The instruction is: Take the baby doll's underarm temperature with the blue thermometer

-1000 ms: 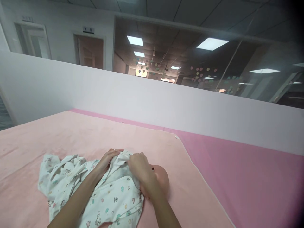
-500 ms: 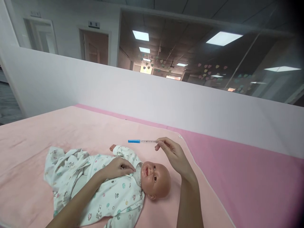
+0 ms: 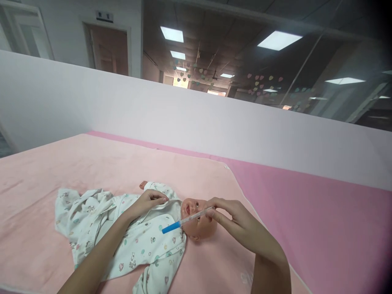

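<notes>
A baby doll [image 3: 199,233] lies on its back, its head to the right, dressed in a white printed outfit [image 3: 142,247]. My left hand [image 3: 150,202] rests at the doll's chest, its fingertips pinching the front edge of the outfit and lifting it near the neck. Between the thumb and fingers of my right hand [image 3: 237,220] is a slim clear thermometer with a blue cap [image 3: 171,227]. The thermometer hangs over the doll's face and upper chest, the cap pointing left and slightly down. Part of the doll's head is hidden behind my right fingers.
Under the doll a light pink blanket [image 3: 101,163] covers a darker pink mat [image 3: 321,216]. A low white wall [image 3: 183,118] runs along the back, topped by a window [image 3: 239,45] showing ceiling lights and heart stickers.
My right hand has brought the thermometer down and toward me, from beyond the doll to over its face, tilting it. My left hand has shifted slightly, raising the outfit's edge.
</notes>
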The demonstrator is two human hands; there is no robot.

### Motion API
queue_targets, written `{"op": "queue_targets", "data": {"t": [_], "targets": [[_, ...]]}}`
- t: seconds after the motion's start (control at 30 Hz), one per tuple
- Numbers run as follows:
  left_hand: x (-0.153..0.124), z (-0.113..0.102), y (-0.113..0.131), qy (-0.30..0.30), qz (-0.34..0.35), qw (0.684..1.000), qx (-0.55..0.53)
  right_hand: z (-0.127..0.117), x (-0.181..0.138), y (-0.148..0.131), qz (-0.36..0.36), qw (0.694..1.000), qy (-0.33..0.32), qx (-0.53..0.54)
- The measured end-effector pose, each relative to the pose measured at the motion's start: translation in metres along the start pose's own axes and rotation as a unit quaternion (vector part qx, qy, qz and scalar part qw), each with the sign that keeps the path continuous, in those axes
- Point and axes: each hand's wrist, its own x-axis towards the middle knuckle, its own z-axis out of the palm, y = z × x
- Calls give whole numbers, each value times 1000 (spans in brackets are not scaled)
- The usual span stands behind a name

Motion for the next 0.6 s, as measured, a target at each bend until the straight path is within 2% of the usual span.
{"op": "queue_targets", "data": {"t": [0.1,0.2,0.27,0.37,0.47,0.6], "targets": [[-1,-1,-2,7,-9,1000,-19,17,-29,28,54,997,40,25],[-2,-2,-5,-10,-15,999,-49,47,-63,70,123,983,116,68],[-2,-2,-6,-22,-17,998,-61,69,-84,97,172,971,144,85],[-3,-2,-6,-33,-10,997,-63,93,-104,126,246,953,146,96],[-3,-2,-5,-38,-6,997,-66,102,-111,134,288,944,160,37],[-2,-1,-7,-47,16,997,-58,103,-95,112,310,915,233,-113]]}}
